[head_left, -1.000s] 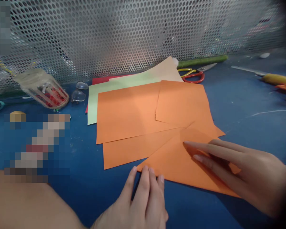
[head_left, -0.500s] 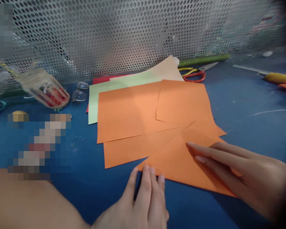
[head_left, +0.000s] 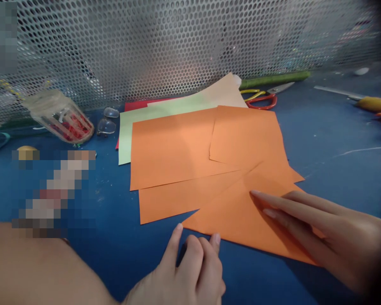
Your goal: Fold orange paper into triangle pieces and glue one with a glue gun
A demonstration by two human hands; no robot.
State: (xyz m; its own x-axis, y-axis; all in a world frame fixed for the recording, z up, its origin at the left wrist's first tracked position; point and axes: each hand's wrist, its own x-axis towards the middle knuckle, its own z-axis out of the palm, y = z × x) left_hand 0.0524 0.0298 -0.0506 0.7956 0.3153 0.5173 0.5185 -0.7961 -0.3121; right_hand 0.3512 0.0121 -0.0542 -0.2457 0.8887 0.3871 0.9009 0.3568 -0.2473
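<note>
From my end I have one view, worn on the person's head, looking forward and down at close range over the blue flat work surface [head_left: 114, 203], with the grey perforated metal panel [head_left: 139, 46] filling its top.

Overlapping sheets [head_left: 168, 148] lie mid-table, with the front sheet [head_left: 228, 216] over their near right part. Left of them, toward the back, are the glasses [head_left: 107, 126], then the jar [head_left: 63, 118]. Scissors [head_left: 262, 101] lie behind the sheets' right end, before a rod [head_left: 276, 79]; farther right is a tool [head_left: 371, 103]. The mesh [head_left: 146, 46] stands behind the table [head_left: 104, 190].
</note>
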